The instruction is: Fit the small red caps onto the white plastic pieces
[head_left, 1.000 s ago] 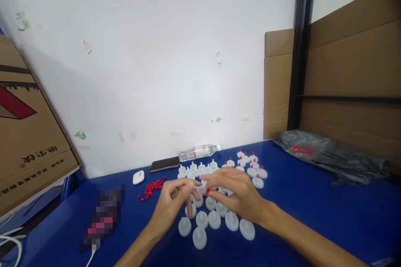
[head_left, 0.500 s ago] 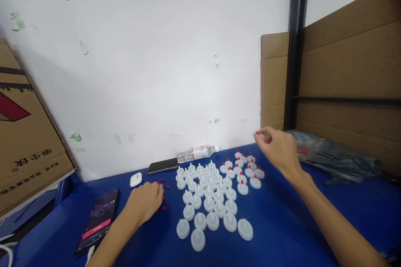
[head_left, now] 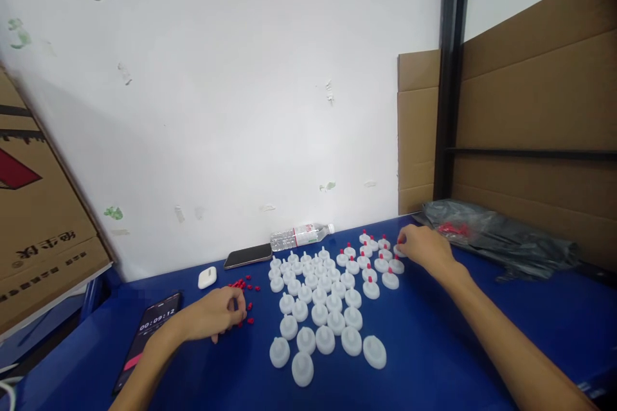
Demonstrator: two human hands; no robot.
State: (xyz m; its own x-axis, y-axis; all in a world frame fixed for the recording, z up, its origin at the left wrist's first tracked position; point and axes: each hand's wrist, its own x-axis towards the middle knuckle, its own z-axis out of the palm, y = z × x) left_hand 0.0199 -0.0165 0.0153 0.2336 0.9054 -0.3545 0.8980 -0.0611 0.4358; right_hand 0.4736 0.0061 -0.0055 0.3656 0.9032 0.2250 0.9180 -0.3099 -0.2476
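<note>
My left hand [head_left: 216, 313] is low over the table at the left, its fingers curled beside scattered small red caps [head_left: 250, 321]. Whatever its fingertips hold, if anything, is hidden. At the right, my right hand [head_left: 427, 250] has its fingers closed on a white nozzle lid [head_left: 397, 250], partly hidden, at the edge of a group of lids with red tips. These red-tipped lids [head_left: 371, 288] stand upright near the wall. To their left and front, several white nozzle lids without red tips [head_left: 324, 340] stand upright in a loose cluster.
A clear plastic bottle [head_left: 303, 236] lies against the wall beside a dark phone [head_left: 247, 256] and a white earbud case [head_left: 207, 277]. Another phone [head_left: 153, 327] shows a timer at the left. A grey plastic bag [head_left: 511, 244] lies at the right, below cardboard [head_left: 535, 103].
My right hand has come down from above the table to the edge of the red-tipped lids, bringing a red-tipped piece. My left hand has lifted slightly and curled, moving a little away from the red caps.
</note>
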